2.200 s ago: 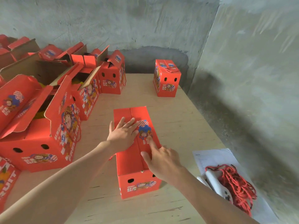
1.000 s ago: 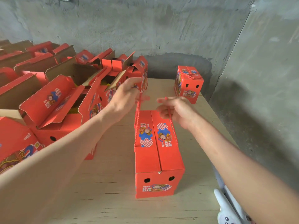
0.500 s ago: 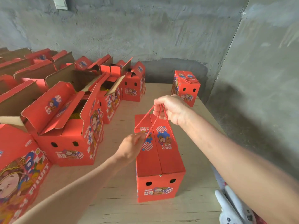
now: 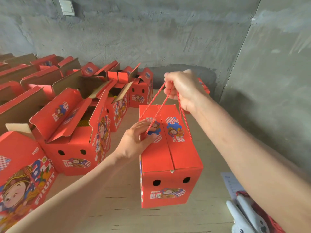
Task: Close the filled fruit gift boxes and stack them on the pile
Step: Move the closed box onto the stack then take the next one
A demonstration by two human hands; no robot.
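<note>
Closed gift box (image 4: 170,148) is mid-bench (image 4: 117,212), flaps meeting along a centre seam. Its long axis runs away from the person toward the back wall, and the short end with two vent holes faces the camera.

Right hand (image 4: 183,86) is above the far half of the box, fingers curled tight round both red rope handles (image 4: 158,101), ropes taut. The box hangs or stands straight below that fist. Can't tell if the base has left the bench.

Left hand (image 4: 134,140) is at the lid's left edge, fingers on the left flap where the rope comes out. Can't tell if it pinches the rope or only steadies the lid.

The right hand carries the load, so the lift looks like its job.

Another closed box (image 4: 204,86) sits at the far corner, partly hidden behind the right hand. It's the likely stacking spot, ahead along the box's long axis.

Open boxes (image 4: 72,132) are lined up to the left.

Writing: "FRUIT" on the nearest left box (image 4: 48,184). Chinese characters under a cartoon face on the box lids and ends, too small to read. Printed sheet (image 4: 230,184) at right, unreadable.
</note>
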